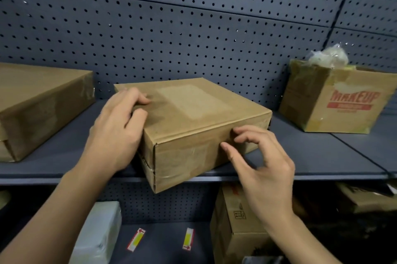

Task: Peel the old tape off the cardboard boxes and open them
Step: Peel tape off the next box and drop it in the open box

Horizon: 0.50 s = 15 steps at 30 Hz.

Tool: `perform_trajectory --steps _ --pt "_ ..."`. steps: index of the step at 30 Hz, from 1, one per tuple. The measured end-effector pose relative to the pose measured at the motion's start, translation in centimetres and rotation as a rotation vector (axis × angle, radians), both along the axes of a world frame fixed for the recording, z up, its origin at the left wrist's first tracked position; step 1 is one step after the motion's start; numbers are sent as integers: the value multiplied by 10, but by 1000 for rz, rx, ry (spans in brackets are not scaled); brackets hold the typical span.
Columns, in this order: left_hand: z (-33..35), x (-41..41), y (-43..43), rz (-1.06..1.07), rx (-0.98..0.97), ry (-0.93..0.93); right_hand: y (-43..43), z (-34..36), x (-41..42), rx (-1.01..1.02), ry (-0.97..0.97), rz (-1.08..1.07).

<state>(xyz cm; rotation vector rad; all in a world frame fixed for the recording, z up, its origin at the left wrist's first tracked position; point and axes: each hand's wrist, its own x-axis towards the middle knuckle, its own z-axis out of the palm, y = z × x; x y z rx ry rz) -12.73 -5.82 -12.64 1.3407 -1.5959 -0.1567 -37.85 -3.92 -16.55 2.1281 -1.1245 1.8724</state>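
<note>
- Head view: the flat box (pixel 193 111) is set on the shelf (pixel 322 156) with its lid closed and one corner past the edge. Glossy tape (pixel 193 152) is seen across its front face, not lifted.
- The left hand (pixel 113 130) is curled over the top left edge, bracing it.
- The right hand (pixel 264 173) is half open with nothing pinched; its fingertips (pixel 234 132) are laid near the front's upper edge.
- The task is judged barely begun: the left box (pixel 38 100) is also sealed.

The taped box (pixel 193 104) blocked passage between the hands; bare shelf (pixel 311 152) lay open right of the right hand (pixel 264 169) and (narrowly) left of the left hand (pixel 116 128).
</note>
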Motion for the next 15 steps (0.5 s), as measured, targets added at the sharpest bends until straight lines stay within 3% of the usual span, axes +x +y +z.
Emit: perform_trajectory --steps 15 --pt "-4 -13 0 72 -41 32 4 -21 10 -105 -9 -49"
